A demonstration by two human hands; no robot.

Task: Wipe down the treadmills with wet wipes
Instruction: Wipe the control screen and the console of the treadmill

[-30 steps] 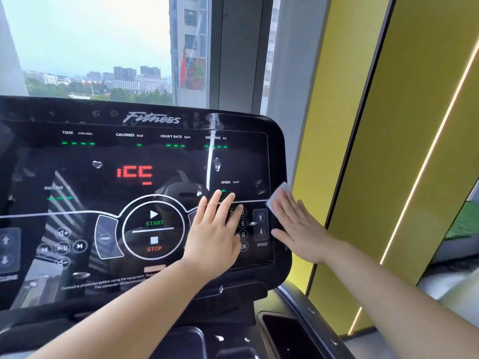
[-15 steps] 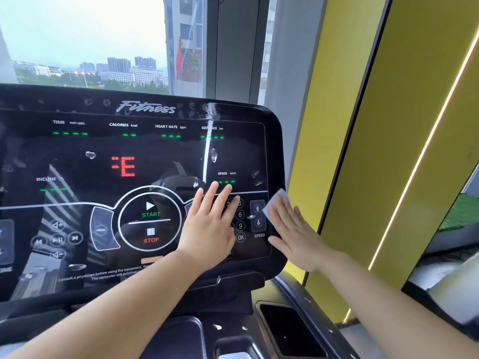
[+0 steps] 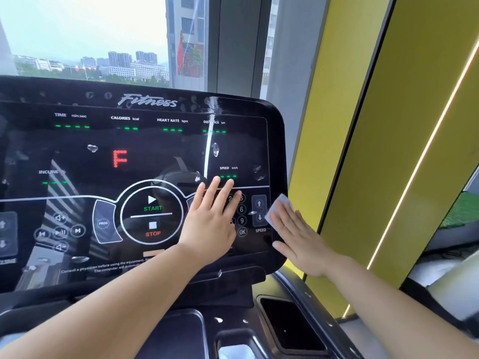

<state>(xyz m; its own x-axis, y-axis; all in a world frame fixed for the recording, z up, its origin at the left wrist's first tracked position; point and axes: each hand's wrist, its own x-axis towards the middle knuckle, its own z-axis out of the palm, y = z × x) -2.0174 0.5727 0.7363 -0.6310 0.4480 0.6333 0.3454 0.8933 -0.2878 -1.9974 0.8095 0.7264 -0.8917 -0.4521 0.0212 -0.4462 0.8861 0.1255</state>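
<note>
A tall yellow wall panel (image 3: 383, 130) crossed by a thin lit strip (image 3: 425, 151) fills the right side. A wide glass window (image 3: 85, 35) looking onto city buildings stands behind the machine.

Below the window, the glossy black treadmill console (image 3: 160, 146) spans the left and centre. Its surface carries water droplets and a bright streak.

The person's left hand (image 3: 212, 224) lies flat on the console over the number keys (image 3: 241, 220), its fingers straight and together, gripping nothing. The right hand (image 3: 303, 244) is also flat with straight fingers. It presses a small pale grey wet wipe (image 3: 278, 204) against the console's right edge, just beside the SPEED arrow keys (image 3: 259, 211); one corner of the wipe shows past the fingertips.

A round START/STOP control (image 3: 152, 216) sits left of the left hand. A red lit letter F (image 3: 119, 158) glows above that control.
</note>
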